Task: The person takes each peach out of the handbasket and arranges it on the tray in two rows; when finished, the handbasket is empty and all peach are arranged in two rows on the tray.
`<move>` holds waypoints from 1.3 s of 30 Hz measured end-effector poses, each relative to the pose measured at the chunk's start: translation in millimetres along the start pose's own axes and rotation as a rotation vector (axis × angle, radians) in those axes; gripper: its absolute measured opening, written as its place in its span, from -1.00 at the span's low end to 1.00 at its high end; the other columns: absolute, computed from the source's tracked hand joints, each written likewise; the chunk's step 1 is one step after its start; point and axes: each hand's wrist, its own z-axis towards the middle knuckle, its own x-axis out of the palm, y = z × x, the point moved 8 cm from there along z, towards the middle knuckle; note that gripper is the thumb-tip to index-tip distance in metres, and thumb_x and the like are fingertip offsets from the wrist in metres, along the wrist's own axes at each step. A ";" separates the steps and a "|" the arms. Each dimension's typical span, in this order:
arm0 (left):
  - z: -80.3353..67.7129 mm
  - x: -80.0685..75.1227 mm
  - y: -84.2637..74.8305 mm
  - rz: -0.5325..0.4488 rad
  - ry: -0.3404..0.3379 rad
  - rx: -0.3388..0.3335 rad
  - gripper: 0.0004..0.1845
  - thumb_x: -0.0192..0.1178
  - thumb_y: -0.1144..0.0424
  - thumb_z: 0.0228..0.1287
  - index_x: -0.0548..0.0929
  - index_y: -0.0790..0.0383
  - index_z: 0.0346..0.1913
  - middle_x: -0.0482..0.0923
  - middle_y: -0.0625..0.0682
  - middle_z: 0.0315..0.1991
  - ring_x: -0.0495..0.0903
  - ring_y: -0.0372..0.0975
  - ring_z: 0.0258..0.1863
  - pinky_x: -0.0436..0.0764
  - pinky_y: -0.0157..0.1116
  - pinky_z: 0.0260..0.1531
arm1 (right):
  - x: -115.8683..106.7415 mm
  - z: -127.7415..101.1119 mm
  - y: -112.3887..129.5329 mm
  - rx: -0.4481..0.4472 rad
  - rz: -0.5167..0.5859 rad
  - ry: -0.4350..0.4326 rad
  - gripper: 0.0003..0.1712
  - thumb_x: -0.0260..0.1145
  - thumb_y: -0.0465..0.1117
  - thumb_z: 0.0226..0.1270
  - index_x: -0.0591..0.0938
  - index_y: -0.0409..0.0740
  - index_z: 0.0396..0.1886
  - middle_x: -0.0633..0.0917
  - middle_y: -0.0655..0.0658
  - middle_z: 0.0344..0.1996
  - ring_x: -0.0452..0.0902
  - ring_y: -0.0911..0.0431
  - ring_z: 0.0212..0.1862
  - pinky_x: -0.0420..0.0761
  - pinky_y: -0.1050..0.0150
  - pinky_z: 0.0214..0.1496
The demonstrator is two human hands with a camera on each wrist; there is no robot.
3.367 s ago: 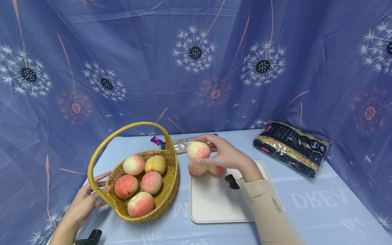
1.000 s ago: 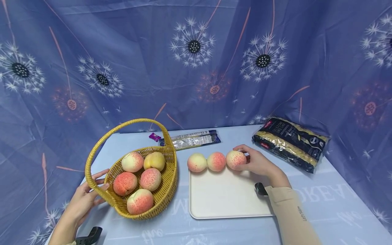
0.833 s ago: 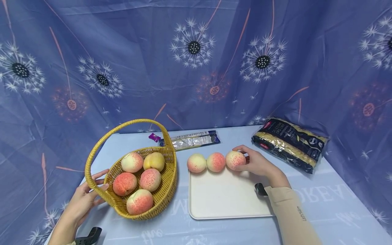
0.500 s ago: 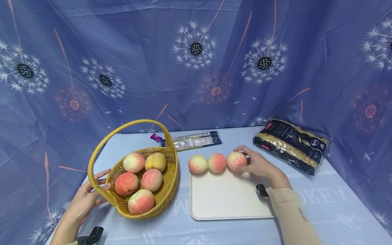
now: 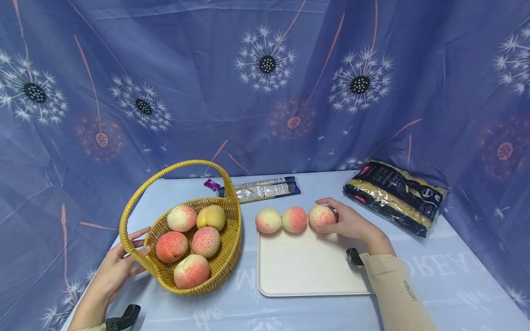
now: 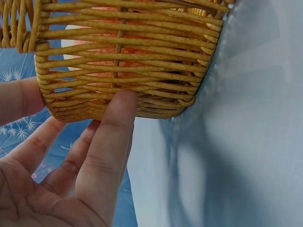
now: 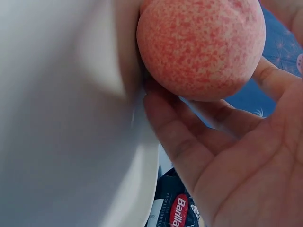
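Head view. Three peaches are lined along the far edge of the white tray (image 5: pixel 306 271), touching one another. The rightmost peach (image 5: pixel 321 217) is cupped from its right side by the right hand (image 5: pixel 352 225), fingers curled about it. The left hand (image 5: pixel 120 266) is laid with relaxed fingers against the near left side of the wicker basket (image 5: pixel 225 257), which stands at the table's left side with five peaches inside. A pasta bag (image 5: pixel 395 195) lies toward the far right corner of the table (image 5: pixel 434 285); a flat packet (image 5: pixel 261 189) and a small purple wrapper (image 5: pixel 211 185) lie along the far edge.

Risk, as judged: the row sits right at the tray's far rim, so a nudge on letting go could send the held peach off the rim onto the table, or knock its neighbours along the row.

Left wrist view. Straight fingers (image 6: pixel 111 137) are seen pressed flat on the basket's woven wall (image 6: pixel 123 61), nothing gripped, which the head view leaves vague. Red fruit shows through the weave. With only such a light brace, the basket might slide if bumped.

Right wrist view. The peach (image 7: pixel 201 45) is shown resting on the tray's raised rim (image 7: pixel 142 156) rather than the flat, with fingers (image 7: pixel 180 137) curled beneath it. That precarious seating is not readable from the head view. The bag's red label is glimpsed below.
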 end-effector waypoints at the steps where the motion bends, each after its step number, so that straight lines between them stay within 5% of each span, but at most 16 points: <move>1: 0.0 -0.1 0.1 0.003 0.001 0.001 -0.41 0.23 0.39 0.58 0.52 -0.18 0.53 0.54 -0.22 -0.02 0.72 -0.40 -0.10 0.87 -0.28 -0.20 | 0.3 0.1 0.2 -0.001 -0.004 -0.001 -0.05 0.65 -0.05 0.28 0.41 -0.17 0.56 0.69 -0.27 0.21 0.68 -0.10 0.19 0.65 0.02 0.27; 18: -1.7 2.7 -1.4 0.010 0.013 -0.001 -0.39 0.25 0.34 0.58 0.45 -0.05 0.59 0.56 -0.24 -0.02 0.73 -0.41 -0.09 0.87 -0.27 -0.16 | 3.7 -1.8 -2.7 0.002 0.023 0.004 -0.01 0.65 -0.07 0.27 0.37 -0.22 0.58 0.64 -0.35 0.26 0.70 -0.09 0.14 0.69 0.06 0.22; 27: -1.0 2.3 -1.0 -0.025 0.005 0.017 -0.42 0.22 0.41 0.58 0.53 -0.15 0.52 0.57 -0.21 -0.04 0.73 -0.39 -0.10 0.87 -0.29 -0.19 | -3.5 -5.1 -4.4 0.030 0.012 0.006 0.05 0.65 0.00 0.29 0.31 -0.17 0.63 0.44 -0.47 0.45 0.64 -0.29 0.29 0.66 -0.25 0.37; 39: 0.2 0.7 -1.4 -0.013 0.007 0.021 -0.41 0.23 0.39 0.58 0.52 -0.14 0.54 0.54 -0.21 -0.02 0.72 -0.40 -0.09 0.86 -0.31 -0.19 | -21.2 7.7 44.0 -0.095 -0.091 -0.075 -0.15 0.56 0.01 0.39 0.43 -0.04 0.58 0.49 -0.32 0.51 0.42 -0.38 0.48 0.52 -0.40 0.45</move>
